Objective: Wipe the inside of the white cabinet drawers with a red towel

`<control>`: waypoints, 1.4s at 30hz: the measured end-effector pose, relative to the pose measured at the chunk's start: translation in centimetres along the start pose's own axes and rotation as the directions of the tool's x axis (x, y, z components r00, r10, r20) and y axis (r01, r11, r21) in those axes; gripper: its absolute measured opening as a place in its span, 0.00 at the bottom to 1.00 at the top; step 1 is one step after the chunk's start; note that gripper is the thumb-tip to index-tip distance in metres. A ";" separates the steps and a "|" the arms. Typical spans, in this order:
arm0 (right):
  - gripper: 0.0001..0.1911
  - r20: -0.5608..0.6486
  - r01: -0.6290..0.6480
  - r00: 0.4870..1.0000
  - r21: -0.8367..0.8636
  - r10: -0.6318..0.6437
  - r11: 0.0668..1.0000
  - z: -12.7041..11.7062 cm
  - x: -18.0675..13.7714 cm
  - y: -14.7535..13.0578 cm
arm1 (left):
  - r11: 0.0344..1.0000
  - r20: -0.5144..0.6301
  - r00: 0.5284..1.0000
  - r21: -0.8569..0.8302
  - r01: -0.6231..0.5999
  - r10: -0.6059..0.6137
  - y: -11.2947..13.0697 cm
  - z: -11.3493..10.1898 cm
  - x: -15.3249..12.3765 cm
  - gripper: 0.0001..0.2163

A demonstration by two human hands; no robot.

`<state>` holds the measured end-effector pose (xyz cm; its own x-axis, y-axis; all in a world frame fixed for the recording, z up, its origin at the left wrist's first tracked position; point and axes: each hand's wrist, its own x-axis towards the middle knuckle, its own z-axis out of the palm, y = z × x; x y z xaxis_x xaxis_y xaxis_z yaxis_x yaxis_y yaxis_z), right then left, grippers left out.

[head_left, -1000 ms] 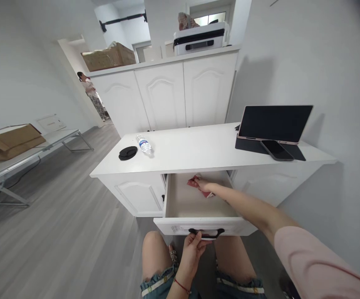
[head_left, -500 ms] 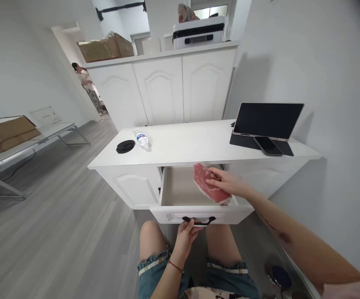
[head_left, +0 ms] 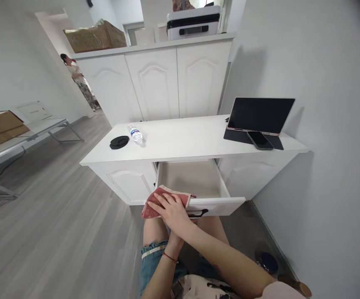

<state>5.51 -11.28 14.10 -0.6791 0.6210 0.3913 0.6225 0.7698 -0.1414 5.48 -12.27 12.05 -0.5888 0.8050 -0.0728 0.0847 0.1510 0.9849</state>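
- A tall white cabinet [head_left: 155,79] stands at the far side of the room, with a cardboard box [head_left: 94,36] and a white and black appliance [head_left: 194,25] on top.
- A low white counter [head_left: 186,143] sits nearer, against the right wall.
- Its middle drawer [head_left: 195,182] is pulled out toward the viewer; the inside that shows looks bare. The black handle [head_left: 200,214] is partly hidden.
- On the counter's right end, a dark tablet [head_left: 259,115] stands propped, with a phone [head_left: 260,140] lying in front of it.
- On the left end lie a small water bottle [head_left: 135,134], its label too small to read, and a black round object [head_left: 119,142].
- A person [head_left: 74,77] stands far off in the doorway on the left.
- A red slab like raw meat [head_left: 164,202] is out of the drawer, at its near left corner above the viewer's knees.
- The right hand [head_left: 170,209] lies flat on it, fingers spread, grip loose.
- The left hand [head_left: 175,237] is mostly hidden beneath; I cannot tell its grip.
- No writing is readable.
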 end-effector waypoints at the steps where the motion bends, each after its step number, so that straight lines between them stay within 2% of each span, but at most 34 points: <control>1: 0.28 -0.013 0.003 1.000 -0.026 -0.004 1.000 0.3 -0.2 0.1 | 0.997 -0.022 0.998 0.052 -0.050 0.051 0.7 0.2 -0.2 0.09; 5: 0.26 -0.041 0.028 0.999 -0.037 -0.029 0.999 0.0 -1.5 1.6 | 0.990 -0.058 0.995 0.113 -0.080 0.087 2.4 0.4 -0.4 0.12; 7: 0.23 -0.062 0.066 0.996 -0.022 -0.067 0.998 -0.5 -2.4 2.6 | 0.998 -0.004 0.999 0.057 -0.032 0.032 2.3 0.0 -0.1 0.10; 9: 0.20 -0.084 0.098 0.992 -0.014 -0.099 0.995 -1.0 -3.2 3.6 | 0.994 0.101 0.993 -0.086 0.073 -0.064 1.0 -0.7 0.2 0.09; 11: 0.19 -0.101 0.102 0.990 -0.018 -0.103 0.995 -1.4 -4.2 4.7 | 0.931 0.212 0.963 -0.288 0.224 -0.166 -1.3 -1.3 0.2 0.11; 13: 0.18 -0.105 0.100 0.989 -0.022 -0.102 0.995 -1.6 -5.3 5.7 | 0.888 0.272 0.937 -0.342 0.309 -0.221 -3.8 -1.8 0.0 0.12; 15: 0.18 -0.105 0.101 0.989 -0.020 -0.103 0.995 -1.9 -6.4 6.9 | 0.780 0.390 0.871 -0.427 0.459 -0.299 -5.8 -1.9 -0.3 0.12; 17: 0.19 -0.099 0.100 0.990 -0.015 -0.101 0.995 -2.2 -7.6 8.1 | 0.694 0.481 0.817 -0.470 0.546 -0.317 -6.7 -1.9 -0.4 0.11; 20: 0.22 -0.071 0.068 0.995 -0.006 -0.069 0.998 -2.7 -9.4 9.9 | 0.671 0.529 0.791 -0.469 0.574 -0.307 -6.4 -2.0 -0.2 0.09; 23: 0.24 -0.045 0.015 0.999 -0.016 -0.015 1.000 -3.3 -11.2 11.4 | 0.659 0.543 0.775 -0.460 0.596 -0.322 -5.6 -2.1 -0.1 0.14; 28: 0.29 -0.076 -0.155 0.985 -0.016 0.153 0.988 -3.2 -14.2 12.7 | 0.653 0.538 0.772 -0.457 0.604 -0.338 -5.2 -2.2 -0.3 0.18; 31: 0.29 -0.186 -0.277 0.945 -0.016 0.270 0.961 -2.1 -15.9 12.9 | 0.655 0.533 0.774 -0.455 0.603 -0.342 -5.4 -2.2 -0.3 0.19; 35: 0.24 -0.383 -0.421 0.840 -0.015 0.384 0.907 0.2 -17.8 12.7 | 0.656 0.542 0.778 -0.467 0.593 -0.318 -5.7 -2.3 -0.2 0.19; 39: 0.17 -0.393 -0.562 0.747 0.056 0.536 0.825 2.9 -18.6 12.3 | 0.656 0.539 0.779 -0.468 0.593 -0.320 -5.6 -2.3 -0.2 0.20; 42: 0.17 -0.382 -0.613 0.676 0.184 0.631 0.768 4.5 -18.5 11.3 | 0.659 0.535 0.771 -0.447 0.605 -0.346 -5.3 -2.4 -0.2 0.20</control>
<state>23.36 -13.35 1.15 0.0822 0.8489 0.5221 0.8229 0.2377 -0.5161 3.25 -14.61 7.27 -0.0533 0.8753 -0.4806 -0.6597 0.3304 0.6750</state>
